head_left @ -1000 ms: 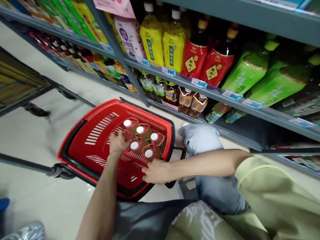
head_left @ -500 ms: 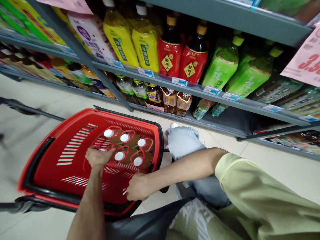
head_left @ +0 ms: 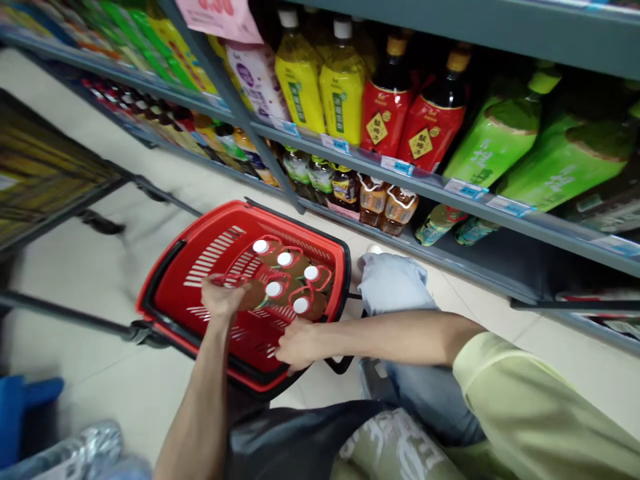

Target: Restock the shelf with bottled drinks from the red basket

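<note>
A red plastic basket (head_left: pixel 200 263) stands on the tiled floor in front of me. Several brown tea bottles with white caps (head_left: pixel 285 259) stand packed in its right half. My left hand (head_left: pixel 223 299) is inside the basket, fingers wrapped round the red-labelled top of one brown bottle (head_left: pixel 254 294), which leans over to the left. My right hand (head_left: pixel 295 343) lies on the basket's near wall with its fingers curled against the red plastic. My knee in light jeans (head_left: pixel 393 283) is just right of the basket.
Grey store shelves (head_left: pixel 440 190) run along the right, with large yellow, red and green bottles above and small bottles (head_left: pixel 373 200) on the lowest level. The basket's black pull handle (head_left: pixel 65 313) stretches left. A dark rack (head_left: pixel 45 180) stands at left, a blue object (head_left: pixel 20 407) at the lower left.
The view swung right, then back left. My left hand has closed on a bottle at the group's left edge and tipped it over. My right hand stays on the near wall.
</note>
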Available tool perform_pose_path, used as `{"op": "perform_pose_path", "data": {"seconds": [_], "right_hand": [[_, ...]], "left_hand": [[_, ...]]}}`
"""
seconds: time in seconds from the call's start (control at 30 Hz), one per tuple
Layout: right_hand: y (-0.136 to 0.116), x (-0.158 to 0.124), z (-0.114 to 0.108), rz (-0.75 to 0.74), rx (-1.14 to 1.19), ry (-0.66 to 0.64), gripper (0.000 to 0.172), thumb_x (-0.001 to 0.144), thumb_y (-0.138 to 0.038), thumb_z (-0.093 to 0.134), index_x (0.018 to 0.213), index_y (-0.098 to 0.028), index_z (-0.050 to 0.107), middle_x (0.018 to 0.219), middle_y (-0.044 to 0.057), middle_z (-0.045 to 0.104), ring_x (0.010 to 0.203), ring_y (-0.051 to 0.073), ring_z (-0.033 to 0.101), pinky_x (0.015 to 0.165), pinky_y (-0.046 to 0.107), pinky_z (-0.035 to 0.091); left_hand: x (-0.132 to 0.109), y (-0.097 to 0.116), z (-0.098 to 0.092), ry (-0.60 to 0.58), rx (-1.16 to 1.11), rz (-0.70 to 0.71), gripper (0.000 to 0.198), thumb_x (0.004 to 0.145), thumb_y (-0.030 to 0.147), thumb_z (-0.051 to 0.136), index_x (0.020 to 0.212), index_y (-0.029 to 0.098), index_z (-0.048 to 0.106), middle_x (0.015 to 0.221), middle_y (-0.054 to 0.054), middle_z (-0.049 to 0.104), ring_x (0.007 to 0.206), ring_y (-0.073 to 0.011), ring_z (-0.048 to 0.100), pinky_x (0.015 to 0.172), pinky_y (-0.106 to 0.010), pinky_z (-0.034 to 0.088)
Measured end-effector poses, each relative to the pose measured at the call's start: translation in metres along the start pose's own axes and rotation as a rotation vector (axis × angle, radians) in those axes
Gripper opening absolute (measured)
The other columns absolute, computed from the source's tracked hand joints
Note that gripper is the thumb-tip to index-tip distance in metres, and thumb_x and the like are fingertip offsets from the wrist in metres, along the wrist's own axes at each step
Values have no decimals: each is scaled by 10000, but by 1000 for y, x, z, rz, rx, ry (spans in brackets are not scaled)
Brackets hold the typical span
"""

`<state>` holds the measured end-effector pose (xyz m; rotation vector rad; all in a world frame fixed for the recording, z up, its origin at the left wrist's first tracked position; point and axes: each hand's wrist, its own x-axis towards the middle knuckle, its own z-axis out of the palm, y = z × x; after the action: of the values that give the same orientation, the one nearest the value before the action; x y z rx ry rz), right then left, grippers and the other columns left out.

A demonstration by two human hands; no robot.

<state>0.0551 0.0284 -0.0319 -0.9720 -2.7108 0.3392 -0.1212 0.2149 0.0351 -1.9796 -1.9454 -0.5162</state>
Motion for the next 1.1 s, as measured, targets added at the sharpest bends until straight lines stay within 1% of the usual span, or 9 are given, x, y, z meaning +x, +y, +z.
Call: {"op": "perform_pose_path", "data": {"seconds": [0.07, 0.13, 0.23, 0.33, 0.57, 0.73, 0.83, 0.97, 1.1], "right_hand": [[1, 2, 3, 77, 47, 64, 327, 996, -457, 637, 1085, -154, 722, 1162, 123, 767, 1088, 295, 741, 843, 452, 627], [1, 5, 5, 132, 47, 133, 416, 1017, -442, 597, 1227, -90, 670, 1227, 194, 731, 1135, 324, 711, 873, 479, 606], [-1, 10, 4, 190, 31, 261, 596, 987, -388, 629, 1405, 23, 519, 1369, 314, 609, 1264, 387, 615, 920, 512, 578], [-5, 15, -1, 218, 60, 372, 752, 967, -403, 651, 1497, 66, 399, 1462, 353, 508, 1336, 409, 543, 997, 521, 549], [-20, 40, -2, 198, 184, 446, 928, 912, -335, 730, 1604, 62, 257, 1618, 371, 319, 1482, 440, 408, 1167, 582, 435], [-38, 52, 10, 185, 331, 435, 906, 830, -304, 798, 1563, 46, 396, 1619, 383, 289, 1526, 472, 355, 1211, 623, 380], [-46, 51, 12, 156, 401, 466, 917, 767, -200, 811, 1553, 58, 415, 1620, 375, 289, 1551, 469, 302, 1266, 593, 299], [-49, 49, 5, 130, 474, 553, 906, 772, -97, 734, 1604, -39, 379, 1658, 295, 298, 1558, 425, 319, 1256, 567, 337], [-46, 51, -5, 12, 577, 665, 1046, 693, -23, 757, 1641, -177, 342, 1678, 225, 334, 1553, 425, 334, 1219, 555, 410]], "left_hand": [[-12, 9, -16, 69, -48, -75, 695, 599, 456, 808, 1146, 199, 464, 994, -39, 598, 872, -231, 628, 846, -416, 554], [-26, 16, -31, 127, -125, -106, 680, 543, 391, 844, 1111, 202, 521, 960, -20, 608, 839, -216, 628, 820, -378, 551], [-49, 21, -50, 181, -231, -101, 642, 534, 336, 828, 1094, 198, 545, 957, -17, 630, 811, -199, 630, 786, -346, 548], [-69, 19, -60, 232, -343, -82, 587, 561, 294, 782, 1082, 198, 527, 997, -33, 650, 839, -187, 644, 797, -326, 545], [-113, 8, -69, 356, -436, -94, 464, 605, 329, 709, 981, 225, 457, 926, -22, 613, 812, -170, 623, 754, -302, 519], [-143, 17, -72, 408, -466, -55, 437, 524, 314, 680, 898, 231, 469, 814, 23, 577, 686, -144, 547, 665, -284, 475], [-152, 24, -77, 436, -484, -20, 419, 514, 320, 685, 853, 236, 452, 746, 48, 543, 624, -131, 506, 614, -271, 445], [-156, 32, -100, 479, -501, 28, 389, 540, 326, 713, 785, 247, 422, 694, 58, 499, 596, -129, 477, 588, -268, 415], [-163, 45, -142, 490, -507, 93, 384, 534, 281, 723, 765, 244, 418, 699, 61, 482, 636, -133, 483, 601, -252, 410]]}}
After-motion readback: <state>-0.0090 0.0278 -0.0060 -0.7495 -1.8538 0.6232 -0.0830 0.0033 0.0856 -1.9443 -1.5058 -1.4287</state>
